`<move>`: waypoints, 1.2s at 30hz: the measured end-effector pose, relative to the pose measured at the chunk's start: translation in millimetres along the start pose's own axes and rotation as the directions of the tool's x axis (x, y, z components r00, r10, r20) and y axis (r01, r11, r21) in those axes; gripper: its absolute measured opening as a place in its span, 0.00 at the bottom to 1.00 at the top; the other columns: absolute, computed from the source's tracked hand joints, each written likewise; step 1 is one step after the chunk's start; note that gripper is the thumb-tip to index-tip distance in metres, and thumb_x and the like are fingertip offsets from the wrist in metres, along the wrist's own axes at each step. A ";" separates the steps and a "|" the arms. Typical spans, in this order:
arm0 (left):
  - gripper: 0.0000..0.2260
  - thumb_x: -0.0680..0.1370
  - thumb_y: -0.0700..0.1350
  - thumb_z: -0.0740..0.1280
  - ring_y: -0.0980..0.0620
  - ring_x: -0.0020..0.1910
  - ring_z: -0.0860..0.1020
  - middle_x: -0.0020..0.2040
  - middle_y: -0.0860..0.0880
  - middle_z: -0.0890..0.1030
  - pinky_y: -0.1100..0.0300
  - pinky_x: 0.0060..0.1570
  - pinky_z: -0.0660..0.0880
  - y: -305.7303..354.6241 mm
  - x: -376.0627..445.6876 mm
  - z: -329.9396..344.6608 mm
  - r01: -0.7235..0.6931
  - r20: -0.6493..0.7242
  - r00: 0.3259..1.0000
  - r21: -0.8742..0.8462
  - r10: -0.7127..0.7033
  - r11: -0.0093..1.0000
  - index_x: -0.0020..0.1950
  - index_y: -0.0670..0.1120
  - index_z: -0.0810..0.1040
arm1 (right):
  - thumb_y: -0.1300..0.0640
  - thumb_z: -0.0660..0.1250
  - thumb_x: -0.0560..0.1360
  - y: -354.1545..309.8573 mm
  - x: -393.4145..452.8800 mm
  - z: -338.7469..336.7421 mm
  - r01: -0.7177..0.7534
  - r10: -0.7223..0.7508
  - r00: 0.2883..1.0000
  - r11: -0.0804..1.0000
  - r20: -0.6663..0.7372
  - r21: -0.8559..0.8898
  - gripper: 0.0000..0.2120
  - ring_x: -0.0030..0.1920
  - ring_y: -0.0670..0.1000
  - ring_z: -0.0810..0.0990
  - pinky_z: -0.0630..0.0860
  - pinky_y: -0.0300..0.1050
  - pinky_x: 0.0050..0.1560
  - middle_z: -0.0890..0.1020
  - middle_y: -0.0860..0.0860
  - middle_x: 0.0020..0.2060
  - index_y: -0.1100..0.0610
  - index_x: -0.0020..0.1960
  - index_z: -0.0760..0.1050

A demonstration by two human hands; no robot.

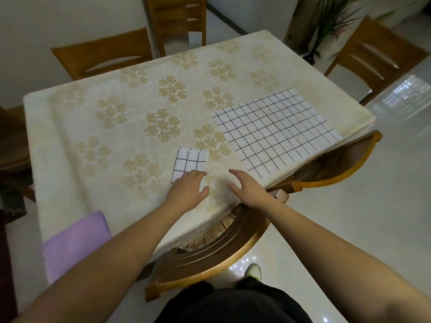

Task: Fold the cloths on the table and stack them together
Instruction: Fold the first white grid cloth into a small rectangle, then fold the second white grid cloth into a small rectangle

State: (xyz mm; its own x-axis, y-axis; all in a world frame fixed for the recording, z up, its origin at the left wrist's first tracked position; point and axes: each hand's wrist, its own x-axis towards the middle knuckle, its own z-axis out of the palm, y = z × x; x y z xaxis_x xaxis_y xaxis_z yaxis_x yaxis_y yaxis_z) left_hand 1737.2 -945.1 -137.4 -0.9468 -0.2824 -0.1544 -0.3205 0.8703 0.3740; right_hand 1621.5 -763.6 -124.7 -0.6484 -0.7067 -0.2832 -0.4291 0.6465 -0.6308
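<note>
Three cloths: a small folded checked cloth (190, 162), a larger checked cloth (277, 131) spread flat, and a purple cloth (74, 241) at the near left corner of the surface (93, 136).
Left hand (190, 186): palm down, fingers spread, pressing the near end of the folded cloth, not gripping it.
Right hand (248, 186): fingers apart and empty, hovering just beside the folded cloth, near the surface edge.
Handling: all look thin, soft and light; likely to slide on the patterned covering unless pinned; best pinched at corners or along an edge.
Direction: the folded cloth's long axis runs away from the person; the spread cloth lies skewed, its long axis running from near to far right, one side overhanging by a wooden chair (338, 164).
Progress: seemingly one folded, two to go.
</note>
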 end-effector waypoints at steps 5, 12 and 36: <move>0.23 0.79 0.55 0.58 0.47 0.66 0.70 0.70 0.49 0.70 0.51 0.60 0.70 36.6 8.6 -8.7 -0.021 -0.023 0.999 0.063 0.023 0.998 0.72 0.49 0.65 | 0.47 0.59 0.80 13.7 -6.8 -32.5 0.022 -0.035 0.995 0.990 -0.090 -0.140 0.27 0.71 0.55 0.65 0.63 0.51 0.71 0.67 0.53 0.72 0.54 0.75 0.60; 0.23 0.79 0.55 0.59 0.46 0.65 0.71 0.69 0.48 0.71 0.51 0.58 0.71 112.0 32.2 -12.0 0.004 -0.094 0.996 0.102 0.006 0.995 0.72 0.48 0.67 | 0.47 0.58 0.80 50.2 -25.7 -107.6 0.033 -0.062 0.985 0.983 -0.162 -0.178 0.27 0.71 0.57 0.65 0.65 0.54 0.69 0.67 0.56 0.72 0.55 0.76 0.58; 0.15 0.79 0.47 0.62 0.47 0.56 0.77 0.61 0.47 0.77 0.54 0.53 0.74 151.6 132.5 -4.2 0.203 -0.065 0.976 -0.098 -0.210 0.974 0.65 0.52 0.74 | 0.48 0.60 0.79 149.1 27.7 -191.6 0.048 -0.053 0.998 0.991 -0.040 -0.125 0.22 0.69 0.55 0.67 0.67 0.55 0.68 0.70 0.54 0.70 0.49 0.72 0.66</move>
State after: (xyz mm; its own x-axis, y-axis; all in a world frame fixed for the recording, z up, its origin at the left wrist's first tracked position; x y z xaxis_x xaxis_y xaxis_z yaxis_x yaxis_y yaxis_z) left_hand 1563.0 -852.3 -97.3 -0.8582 -0.4846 -0.1694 -0.5075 0.7511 0.4222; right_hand 1419.1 -631.7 -88.2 -0.6491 -0.7280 -0.2207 -0.5344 0.6429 -0.5487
